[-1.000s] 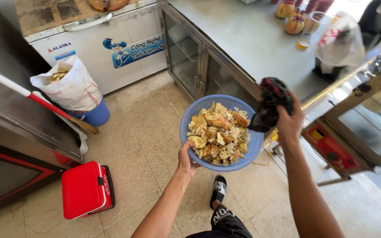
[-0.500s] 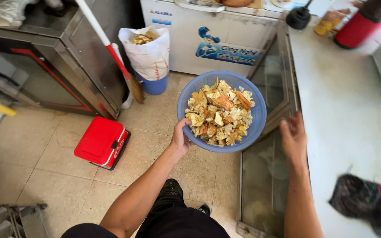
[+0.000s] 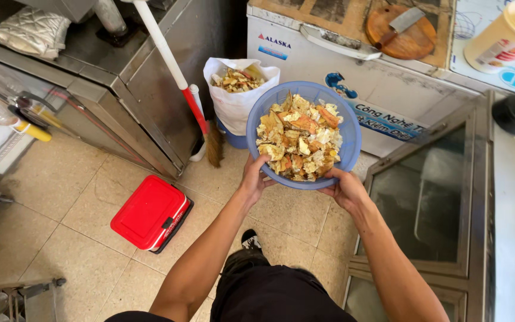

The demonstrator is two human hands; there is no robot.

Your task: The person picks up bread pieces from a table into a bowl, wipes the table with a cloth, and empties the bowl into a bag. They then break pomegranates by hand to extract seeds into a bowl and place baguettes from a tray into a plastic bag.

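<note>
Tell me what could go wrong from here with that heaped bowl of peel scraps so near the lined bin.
The blue bowl is heaped with scraps up to its rim, held only at the near edge by the left hand and right hand; a tilt could spill pieces on the tiled floor. The white bag is already nearly full, so more may overflow. The broom leans beside it and could get knocked.

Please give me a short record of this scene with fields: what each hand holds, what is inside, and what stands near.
left hand: grips near rim of blue basin
right hand: grips same rim, on the right
basin contents: orange and pale peel scraps, heaped
ahead on floor: white bag in a blue bucket, holding similar scraps
beside bag: broom, leaning on steel cabinet
floor, left: red box
</note>
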